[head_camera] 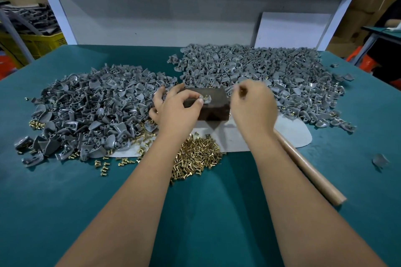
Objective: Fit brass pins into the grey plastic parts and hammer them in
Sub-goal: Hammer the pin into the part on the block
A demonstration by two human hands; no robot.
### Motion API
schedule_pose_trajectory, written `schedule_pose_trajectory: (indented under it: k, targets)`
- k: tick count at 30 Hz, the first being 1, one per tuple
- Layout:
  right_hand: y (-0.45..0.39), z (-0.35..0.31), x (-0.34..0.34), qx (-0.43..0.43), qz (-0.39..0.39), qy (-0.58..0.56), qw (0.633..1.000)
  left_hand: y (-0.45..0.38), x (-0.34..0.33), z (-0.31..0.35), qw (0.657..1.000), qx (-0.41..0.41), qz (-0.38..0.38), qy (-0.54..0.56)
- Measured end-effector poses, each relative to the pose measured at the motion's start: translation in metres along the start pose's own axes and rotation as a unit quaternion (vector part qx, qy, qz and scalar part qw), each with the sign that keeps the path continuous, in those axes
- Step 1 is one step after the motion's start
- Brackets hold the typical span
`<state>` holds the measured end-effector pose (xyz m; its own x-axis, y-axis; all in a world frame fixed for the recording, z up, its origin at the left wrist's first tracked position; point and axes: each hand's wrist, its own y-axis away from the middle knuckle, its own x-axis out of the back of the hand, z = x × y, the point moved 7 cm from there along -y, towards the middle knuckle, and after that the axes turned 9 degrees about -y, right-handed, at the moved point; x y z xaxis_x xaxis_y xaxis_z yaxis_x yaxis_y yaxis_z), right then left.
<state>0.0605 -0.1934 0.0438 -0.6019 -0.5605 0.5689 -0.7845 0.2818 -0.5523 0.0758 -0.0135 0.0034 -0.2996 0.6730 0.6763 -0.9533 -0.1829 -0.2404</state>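
- Desk [65, 201], green-topped; both forearms reach in from the near edge toward the middle.
- Near middle: loose heap of brass pins [195, 154], small headed studs, half on a pale mat [288, 134]. More pins straggle toward the left edge. Judged light, hard, smooth and prone to roll; best pinched by the shank, head up.
- Right of the heap: wooden handle [308, 169] lying at an angle toward the near right corner. Probably the hammer; its head is hidden behind the right arm.
- Middle of desk: dark block [208, 104] standing on the mat, serving as the anvil.
- Left hand [178, 110] rests at the block's left side, thumb and forefinger pinching a grey plastic part [205, 99] on the block's top face. A brass pin already stands in it.
- Right hand [252, 104] hovers just right of the block, fingers curled, tips drawn together. A glint of brass at the fingertips suggests a pin pinched there; motion blur, not certain.
- The part looks stiff, thin-walled, light, with a curved shell. Likely to skate on the block unless held at its edge, clear of the pin hole.
- Far left: large pile of grey parts [91, 106], mostly without pins.
- Far right, toward the back edge: a second pile [260, 67], brass showing in many; probably finished ones.
- Step judged: seating pins before hammering.
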Motion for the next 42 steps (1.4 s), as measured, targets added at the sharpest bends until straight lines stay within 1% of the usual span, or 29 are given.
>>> schedule_pose_trajectory:
  k: [1, 2, 4, 5, 6, 8, 11, 14, 18, 19, 21, 24, 26, 27, 29, 30, 31, 32, 34, 35, 36, 39, 40, 41, 42]
  targets:
    - [-0.002, 0.011, 0.01, -0.025, 0.006, 0.071, 0.997, 0.0, -0.001, 0.0, 1.0, 0.001, -0.004, 0.001]
    - [-0.002, 0.023, 0.017, -0.057, -0.02, 0.136, 0.989, 0.0, -0.001, 0.0, 1.0, 0.001, -0.007, 0.002]
    - [0.005, 0.043, 0.021, -0.125, -0.123, 0.213, 0.961, 0.001, -0.002, 0.001, 1.0, 0.002, -0.01, 0.007]
    - [0.011, 0.048, 0.022, -0.14, -0.165, 0.238, 0.947, 0.001, -0.003, 0.001, 1.0, 0.003, -0.011, 0.01]
    - [0.016, 0.049, 0.022, -0.139, -0.191, 0.261, 0.936, 0.001, -0.003, 0.001, 1.0, 0.004, -0.012, 0.012]
    - [0.02, 0.045, 0.022, -0.122, -0.202, 0.278, 0.931, 0.0, -0.002, 0.001, 1.0, 0.004, -0.01, 0.015]
    - [0.02, 0.039, 0.022, -0.121, -0.193, 0.225, 0.947, 0.002, 0.0, 0.001, 1.0, 0.002, -0.008, 0.015]
    - [0.015, 0.035, 0.026, -0.131, -0.159, 0.171, 0.964, 0.003, 0.0, 0.002, 1.0, 0.001, -0.001, 0.009]
    - [0.01, 0.016, 0.04, -0.077, -0.08, 0.107, 0.988, 0.003, 0.002, 0.002, 1.0, 0.005, 0.018, -0.003]
    - [0.012, 0.009, 0.043, -0.058, -0.07, 0.084, 0.992, 0.003, 0.002, 0.002, 1.0, 0.006, 0.02, -0.005]
    - [0.019, -0.004, 0.047, -0.018, -0.077, 0.053, 0.995, 0.003, 0.002, 0.002, 1.0, 0.01, 0.021, -0.006]
    - [0.027, -0.021, 0.049, 0.026, -0.107, 0.075, 0.991, 0.003, 0.001, 0.001, 1.0, 0.014, 0.019, 0.004]
    - [0.025, -0.031, 0.053, 0.052, -0.096, 0.103, 0.989, 0.004, 0.001, 0.001, 0.999, 0.021, 0.023, 0.01]
    - [0.024, -0.036, 0.058, 0.068, -0.067, 0.111, 0.989, 0.004, 0.001, 0.001, 0.999, 0.022, 0.026, 0.006]
    - [0.026, -0.046, 0.072, 0.102, 0.014, 0.112, 0.988, 0.003, 0.0, 0.001, 1.0, 0.011, 0.028, 0.001]
    - [0.029, -0.049, 0.076, 0.115, 0.038, 0.115, 0.986, 0.003, 0.0, 0.001, 1.0, 0.005, 0.028, 0.003]
    - [0.033, -0.05, 0.076, 0.126, 0.041, 0.127, 0.983, 0.003, -0.001, 0.0, 1.0, 0.003, 0.029, 0.005]
    - [0.036, -0.05, 0.071, 0.13, 0.014, 0.149, 0.98, 0.003, 0.0, -0.001, 0.999, 0.007, 0.03, 0.006]
    - [0.042, -0.043, 0.053, 0.123, -0.073, 0.198, 0.97, 0.003, 0.0, -0.001, 0.999, 0.02, 0.03, 0.011]
    - [0.042, -0.04, 0.05, 0.116, -0.093, 0.213, 0.966, 0.003, 0.0, -0.001, 0.999, 0.022, 0.028, 0.016]
    - [0.04, -0.04, 0.052, 0.114, -0.083, 0.215, 0.966, 0.003, 0.0, -0.001, 0.999, 0.022, 0.028, 0.019]
    - [0.036, -0.051, 0.072, 0.123, 0.025, 0.179, 0.976, 0.002, -0.001, -0.003, 0.999, 0.012, 0.029, 0.019]
    - [0.038, -0.053, 0.076, 0.13, 0.048, 0.17, 0.976, 0.002, -0.002, -0.003, 0.999, 0.009, 0.027, 0.021]
    - [0.039, -0.055, 0.076, 0.136, 0.045, 0.174, 0.974, 0.002, -0.002, -0.004, 0.999, 0.008, 0.026, 0.022]
    - [0.04, -0.055, 0.069, 0.138, 0.011, 0.194, 0.971, 0.002, -0.002, -0.004, 0.999, 0.011, 0.025, 0.018]
